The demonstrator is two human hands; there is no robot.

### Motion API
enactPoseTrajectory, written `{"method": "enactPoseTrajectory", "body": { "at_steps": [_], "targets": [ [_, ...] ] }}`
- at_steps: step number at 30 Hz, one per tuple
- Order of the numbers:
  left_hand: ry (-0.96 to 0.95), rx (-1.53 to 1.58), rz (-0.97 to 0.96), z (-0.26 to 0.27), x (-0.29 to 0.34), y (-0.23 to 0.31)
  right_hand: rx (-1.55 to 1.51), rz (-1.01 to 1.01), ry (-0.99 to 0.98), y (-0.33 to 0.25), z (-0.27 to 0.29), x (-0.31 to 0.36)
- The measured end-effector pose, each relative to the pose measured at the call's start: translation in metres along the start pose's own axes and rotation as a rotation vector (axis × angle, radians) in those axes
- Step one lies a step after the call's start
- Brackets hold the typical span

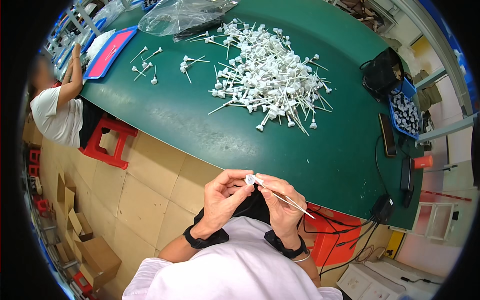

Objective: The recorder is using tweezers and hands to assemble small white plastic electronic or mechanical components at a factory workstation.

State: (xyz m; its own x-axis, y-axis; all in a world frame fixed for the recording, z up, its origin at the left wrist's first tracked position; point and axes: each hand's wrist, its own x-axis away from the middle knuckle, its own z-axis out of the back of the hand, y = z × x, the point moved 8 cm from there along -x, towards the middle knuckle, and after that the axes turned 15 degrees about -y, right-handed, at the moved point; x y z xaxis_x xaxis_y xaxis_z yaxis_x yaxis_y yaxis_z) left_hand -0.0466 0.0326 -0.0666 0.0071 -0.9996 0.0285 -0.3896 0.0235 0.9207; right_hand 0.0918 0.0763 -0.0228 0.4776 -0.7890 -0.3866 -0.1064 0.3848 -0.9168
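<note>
Just in front of my chest, near the table's edge, both hands hold a small white plastic head with a thin white stem (250, 179). My left hand (220, 199) pinches the head between thumb and fingertips. The stem side is gripped by my right hand (283, 202), thumb against fingers. Two thin white lengths run past the right fingers toward the lower right; whether they belong to one piece or two I cannot tell. Farther off on the green table (200, 135) lies a large heap of similar white heads with stems (270, 70). Several loose ones (154, 79) lie left of the heap.
A blue-rimmed pink tray (93, 76) is at the far left, near a seated person (59, 112) on a red stool (112, 142). A clear plastic bag (170, 19) lies at the back. On the right are a black bag (382, 75), a blue bin (406, 131) and cables (345, 225).
</note>
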Motion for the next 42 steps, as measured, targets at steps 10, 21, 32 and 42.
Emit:
{"method": "enactPoseTrajectory", "body": {
  "at_steps": [10, 21, 32, 42],
  "targets": [
    [-0.001, 0.036, -0.026, 0.001, 0.001, -0.003, 0.040, -0.009, -0.025, -0.003, -0.001, -0.003],
    [-0.009, 0.058, -0.016, 0.003, 0.001, -0.005, 0.032, -0.048, -0.075, -0.004, -0.001, -0.008],
    [-0.016, 0.090, -0.023, 0.001, 0.002, -0.005, 0.088, -0.050, -0.068, -0.009, -0.001, -0.007],
    [-0.004, 0.082, -0.039, -0.001, 0.002, -0.004, 0.136, -0.018, -0.065, -0.015, -0.002, -0.008]
  ]
}}
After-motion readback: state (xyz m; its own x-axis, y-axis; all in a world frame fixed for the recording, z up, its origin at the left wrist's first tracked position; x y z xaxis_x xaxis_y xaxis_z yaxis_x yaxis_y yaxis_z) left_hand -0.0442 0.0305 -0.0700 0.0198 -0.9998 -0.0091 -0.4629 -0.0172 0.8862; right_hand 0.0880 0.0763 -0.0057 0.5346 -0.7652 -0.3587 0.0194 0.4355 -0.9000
